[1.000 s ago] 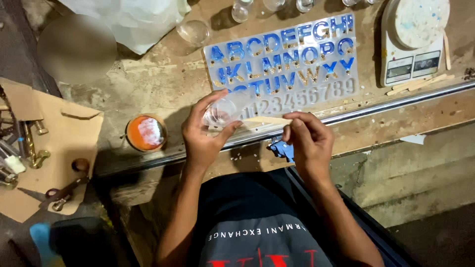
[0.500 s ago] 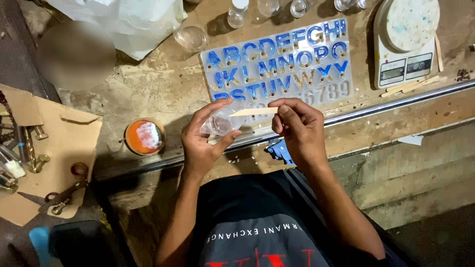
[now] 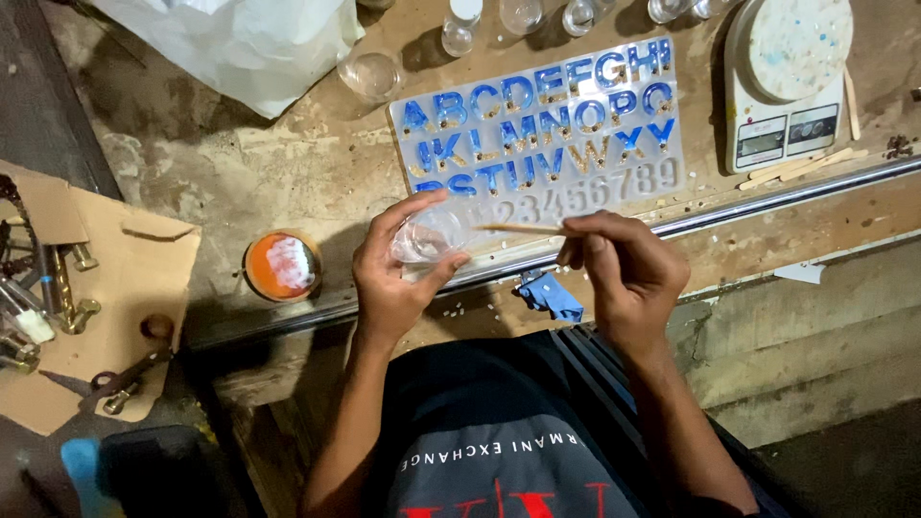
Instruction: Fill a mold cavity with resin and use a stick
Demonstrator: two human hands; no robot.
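Left hand [image 3: 393, 273] wraps a small clear plastic cup [image 3: 427, 237], thumb on the near side, fingers curled over the far side, cup tilted with its mouth toward the right hand. Firm grip, closed on the cup.

Right hand [image 3: 624, 273] pinches a thin wooden stick [image 3: 518, 229] between thumb and fingertips. Stick runs roughly level from that pinch leftward, its tip at or just inside the cup mouth; can't tell whether it touches the contents.

Both hands held just above the metal rail [image 3: 767, 201] at the bench edge, in front of the person's torso.

Relative to the grip:
- Just beyond the cup and stick: translucent silicone letter-and-number mould [image 3: 542, 129], most letter cavities filled blue, a few amber, digit row looks unfilled.
- Left of the cup hand, near: round orange container [image 3: 281, 266] with white residue inside.
- Below the stick, between the hands: crumpled blue scrap [image 3: 549, 294] on the bench lip.
- Far right beyond the stick hand: small white digital scale [image 3: 787, 82], spare wooden sticks [image 3: 801, 165] beside it.
- Far side beyond the mould: clear cups and small bottles [image 3: 460, 24], white plastic bag [image 3: 230, 43].
- Far left: cardboard sheet [image 3: 115, 278] with bolts and tools.
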